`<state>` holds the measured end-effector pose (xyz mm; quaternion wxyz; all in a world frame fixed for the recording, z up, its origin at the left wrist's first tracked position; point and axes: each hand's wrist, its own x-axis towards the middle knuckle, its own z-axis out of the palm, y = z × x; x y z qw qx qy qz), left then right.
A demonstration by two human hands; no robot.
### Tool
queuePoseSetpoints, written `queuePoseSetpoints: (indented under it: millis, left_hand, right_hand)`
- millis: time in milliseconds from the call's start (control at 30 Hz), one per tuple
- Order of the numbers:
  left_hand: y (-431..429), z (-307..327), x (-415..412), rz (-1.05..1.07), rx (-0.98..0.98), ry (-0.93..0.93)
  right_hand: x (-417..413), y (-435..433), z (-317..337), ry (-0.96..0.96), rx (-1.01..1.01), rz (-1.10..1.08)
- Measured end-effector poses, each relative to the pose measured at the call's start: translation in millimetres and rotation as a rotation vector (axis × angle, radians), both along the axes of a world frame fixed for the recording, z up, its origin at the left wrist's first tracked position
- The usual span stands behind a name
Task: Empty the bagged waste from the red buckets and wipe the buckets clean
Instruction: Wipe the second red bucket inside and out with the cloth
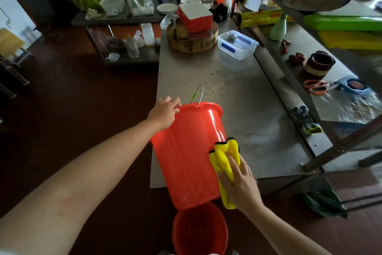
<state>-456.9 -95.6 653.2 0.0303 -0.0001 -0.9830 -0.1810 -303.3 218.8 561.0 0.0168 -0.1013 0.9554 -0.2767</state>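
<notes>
Close up, left hand (164, 112) gripping tipped red bucket (188, 157) by its rim, right hand (240, 186) pressing yellow cloth (224, 159) against its side, fingers curled on the cloth, steel table (237, 97) beneath.

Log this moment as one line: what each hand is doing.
left hand: grips rim of tilted red bucket | right hand: holds yellow cloth against its side | second bucket: below, mouth up

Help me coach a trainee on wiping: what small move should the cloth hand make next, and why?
Probably slide the cloth up the bucket toward its rim. The right hand holds the bunched cloth against the lower half of the outer wall, while the left hand grips the rim and steadies the bucket, tilted on the table edge. The wall above looks like the nearest unwiped stretch.
</notes>
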Motion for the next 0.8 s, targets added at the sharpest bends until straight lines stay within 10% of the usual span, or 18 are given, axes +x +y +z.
queuePoseSetpoints:
  millis: [167, 500, 800]
  left_hand:
    - [2, 0, 0, -0.011, -0.009, 0.018]
    - [-18, 5, 11, -0.089, -0.005, 0.022]
    - [-31, 23, -1, -0.149, 0.092, -0.070]
  right_hand:
    - [4, -2, 0, 0.007, -0.034, 0.002]
    - [-28, -24, 17, 0.465, 0.394, 0.950]
    - [-149, -102, 72, 0.439, 0.482, 1.005]
